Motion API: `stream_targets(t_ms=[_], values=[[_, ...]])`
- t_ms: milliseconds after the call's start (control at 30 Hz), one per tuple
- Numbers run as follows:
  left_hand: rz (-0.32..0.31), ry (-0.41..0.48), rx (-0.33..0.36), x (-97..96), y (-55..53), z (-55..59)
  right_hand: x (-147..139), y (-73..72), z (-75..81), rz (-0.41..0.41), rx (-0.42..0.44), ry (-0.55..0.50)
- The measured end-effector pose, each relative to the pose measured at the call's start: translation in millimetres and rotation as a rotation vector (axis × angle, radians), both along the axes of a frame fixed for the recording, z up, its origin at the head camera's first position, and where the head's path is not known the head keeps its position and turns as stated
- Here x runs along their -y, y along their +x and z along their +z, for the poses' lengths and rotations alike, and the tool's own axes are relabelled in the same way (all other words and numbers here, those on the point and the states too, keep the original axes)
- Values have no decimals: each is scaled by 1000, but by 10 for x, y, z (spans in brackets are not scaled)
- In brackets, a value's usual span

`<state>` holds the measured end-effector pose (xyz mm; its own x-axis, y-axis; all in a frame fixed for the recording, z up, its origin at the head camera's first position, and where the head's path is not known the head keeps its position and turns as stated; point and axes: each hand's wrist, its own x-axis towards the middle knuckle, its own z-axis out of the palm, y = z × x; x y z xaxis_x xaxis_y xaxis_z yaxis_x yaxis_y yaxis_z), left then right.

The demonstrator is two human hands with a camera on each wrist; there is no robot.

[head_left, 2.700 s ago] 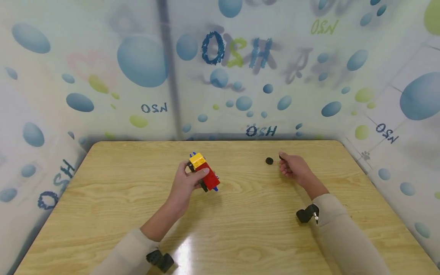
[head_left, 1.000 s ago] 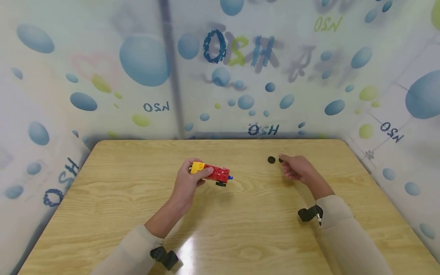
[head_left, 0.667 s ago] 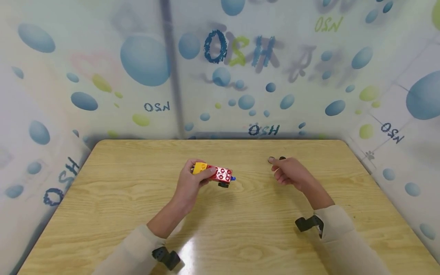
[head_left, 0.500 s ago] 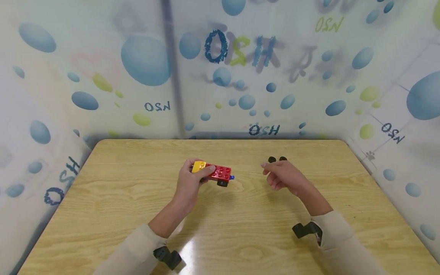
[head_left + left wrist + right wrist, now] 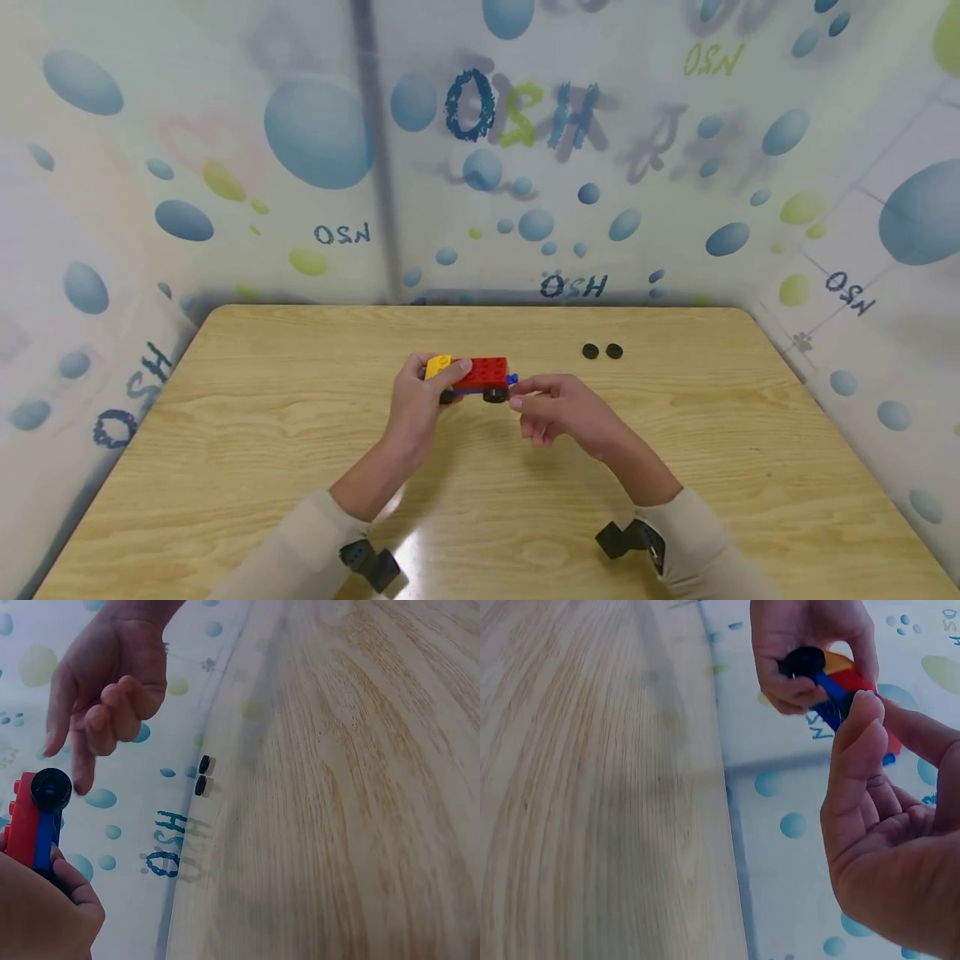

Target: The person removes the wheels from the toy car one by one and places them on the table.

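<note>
Aloft over a wood-grain desk (image 5: pixel 300 392), a brick-built toy car (image 5: pixel 487 371) is held in a person's left hand (image 5: pixel 412 400), its long axis running from side to side between the two hands. The left grip is clamped around the car's yellow end (image 5: pixel 437 366), thumb laid across the red studded top. At the car's opposite end, a small blue hitch (image 5: pixel 513 379) points toward the right hand (image 5: pixel 566 408), the nearer of the two to that end. The right grip has forefinger and thumb extended, tips apart, just beside the hitch and the mounted black wheel (image 5: pixel 494 395) on the car's near side; whether they touch either cannot be told. That closeness of fingertips and hitch end looks to be what counts. Beyond the car and to its right, one loose wheel (image 5: pixel 590 352) and a second loose wheel (image 5: pixel 614 351) lie side by side.
</note>
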<state>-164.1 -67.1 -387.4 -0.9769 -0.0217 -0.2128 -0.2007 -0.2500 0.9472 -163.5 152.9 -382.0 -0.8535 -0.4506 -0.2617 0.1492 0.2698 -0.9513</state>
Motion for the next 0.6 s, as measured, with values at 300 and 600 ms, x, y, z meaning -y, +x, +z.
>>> stream_targets(t_ms=[300,600], values=[[-46,75,44,-1,-7,-27,236,22,-82,-85,-15,-101],[-340,11,68,135,-15,-103,181,31,-4,-74,-90,-94]])
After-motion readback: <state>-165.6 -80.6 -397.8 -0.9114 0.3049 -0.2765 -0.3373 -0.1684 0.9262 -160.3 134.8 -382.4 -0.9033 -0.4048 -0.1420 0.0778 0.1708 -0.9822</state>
